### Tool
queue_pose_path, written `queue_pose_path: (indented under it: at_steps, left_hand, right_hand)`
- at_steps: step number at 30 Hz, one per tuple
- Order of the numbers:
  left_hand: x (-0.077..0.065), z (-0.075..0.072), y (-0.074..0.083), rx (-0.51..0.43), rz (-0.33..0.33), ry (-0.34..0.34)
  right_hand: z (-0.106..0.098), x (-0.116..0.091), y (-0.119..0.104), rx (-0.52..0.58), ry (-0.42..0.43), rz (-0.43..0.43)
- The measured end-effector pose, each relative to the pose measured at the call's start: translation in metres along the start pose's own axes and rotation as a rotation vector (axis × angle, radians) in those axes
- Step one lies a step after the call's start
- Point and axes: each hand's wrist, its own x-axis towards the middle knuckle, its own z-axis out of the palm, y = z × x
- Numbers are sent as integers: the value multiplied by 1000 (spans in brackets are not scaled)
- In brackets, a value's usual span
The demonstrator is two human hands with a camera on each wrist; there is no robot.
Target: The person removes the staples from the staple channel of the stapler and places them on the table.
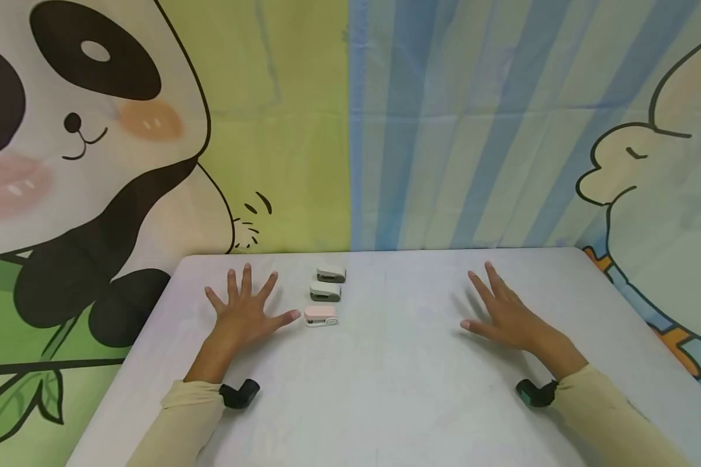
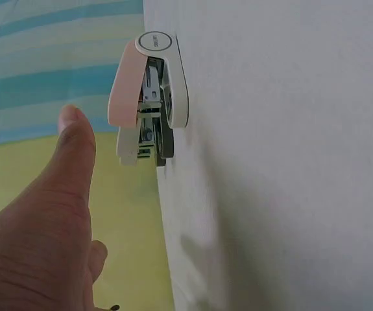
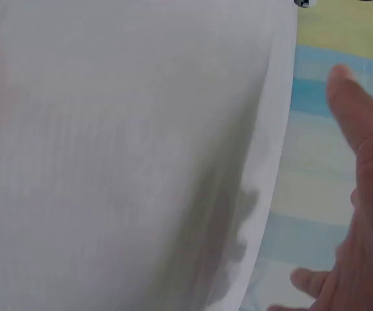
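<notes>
Three small staplers stand in a column left of the table's middle. The nearest is a pink and white stapler [image 1: 321, 316]; behind it come a white and grey stapler [image 1: 325, 291] and another white and grey stapler [image 1: 331, 274] at the back. My left hand [image 1: 242, 318] is spread over the table to their left, its thumb tip close beside the pink stapler. In the left wrist view the pink stapler [image 2: 126, 91] overlaps the one behind it. My right hand [image 1: 505, 318] hovers well to the right, fingers extended, holding nothing, its shadow on the table below.
The white table [image 1: 385, 389] runs back to a printed curtain [image 1: 444, 130] with a panda and stripes. A black wrist camera [image 1: 239, 394] sits on the left wrist, and another black wrist camera [image 1: 536, 393] on the right.
</notes>
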Motion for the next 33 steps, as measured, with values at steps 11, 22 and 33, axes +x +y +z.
queue_pose_path:
  at_steps: [11,22,33]
  left_hand:
    - [0,0,21,-83,119,161]
    - [4,15,36,-220,166,50]
    - [5,20,41,-358,167,34]
  right_hand:
    - [-2,17,-21,25,-2,-111]
    - [1,28,-50,167,51,-222]
    - [19,35,-70,362,1,-251]
